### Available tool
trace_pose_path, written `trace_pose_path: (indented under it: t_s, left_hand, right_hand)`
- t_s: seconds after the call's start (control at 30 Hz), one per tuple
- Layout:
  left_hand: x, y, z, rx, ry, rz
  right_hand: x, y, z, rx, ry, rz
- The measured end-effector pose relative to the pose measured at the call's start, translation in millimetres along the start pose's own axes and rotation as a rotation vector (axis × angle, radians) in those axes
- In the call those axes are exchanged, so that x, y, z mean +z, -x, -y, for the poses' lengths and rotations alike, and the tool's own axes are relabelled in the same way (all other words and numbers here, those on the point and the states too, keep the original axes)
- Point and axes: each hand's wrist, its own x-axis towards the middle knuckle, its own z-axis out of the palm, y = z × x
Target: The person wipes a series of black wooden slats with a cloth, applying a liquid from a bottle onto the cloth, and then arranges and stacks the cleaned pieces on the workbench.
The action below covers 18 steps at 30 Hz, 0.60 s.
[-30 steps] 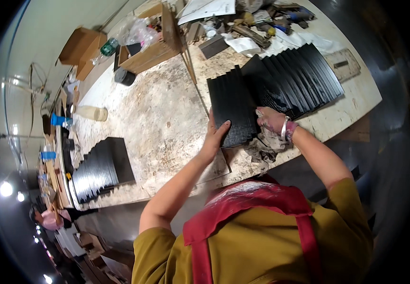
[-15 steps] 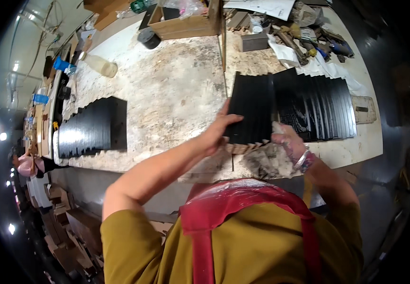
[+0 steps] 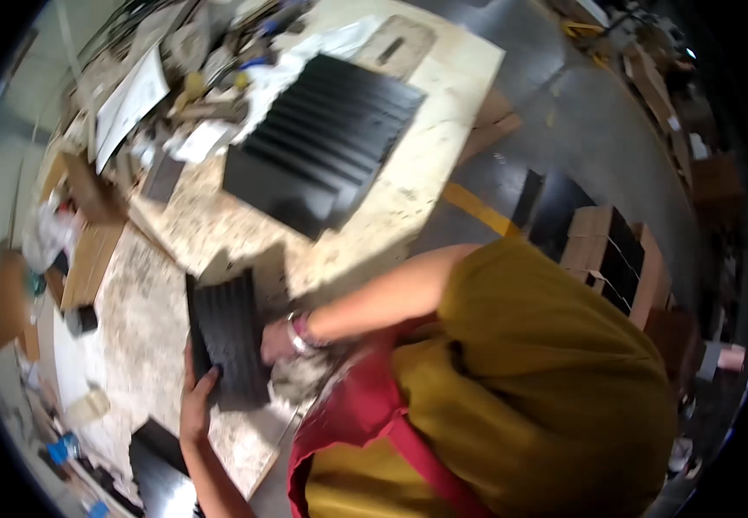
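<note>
A stack of thin black boards (image 3: 234, 345) is between my two hands, held a little off the worktable and tilted. My left hand (image 3: 197, 397) grips its left edge, with the thumb lying on the front face. Closed at the opposite edge is my right hand (image 3: 277, 342), its fingertips partly hidden by the boards. A smudged grey rag (image 3: 298, 378) lies just below the right hand. Farther off, a wide row of overlapping black boards (image 3: 326, 138) rests on the table. Another black stack (image 3: 156, 457) sits beyond my left forearm, partly cut off by it.
The stained white worktable (image 3: 136, 319) carries a wooden box (image 3: 93, 263), a dark round can (image 3: 80, 320), a pale bottle (image 3: 87, 409) and a heap of tools and scraps (image 3: 218, 82). On the floor to the right stands a cardboard carton (image 3: 588, 242) with black pieces.
My body and view have turned right, so the table appears rotated. The held stack has come away from the row of boards, still between both hands.
</note>
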Motion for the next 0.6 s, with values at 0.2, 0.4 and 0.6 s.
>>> trace_pose_path:
  t_s: [0.2, 0.4, 0.6]
  left_hand:
    - [-22, 6, 17, 0.011, -0.013, -0.083]
    - [-42, 67, 49, 0.066, 0.241, -0.271]
    - [-82, 120, 108, 0.122, -0.468, -0.961]
  right_hand:
    - [-57, -11, 26, 0.069, 0.325, 0.268]
    - [-66, -85, 40, 0.019, 0.336, 0.548]
    - [-27, -184, 87, 0.249, 0.058, 0.508]
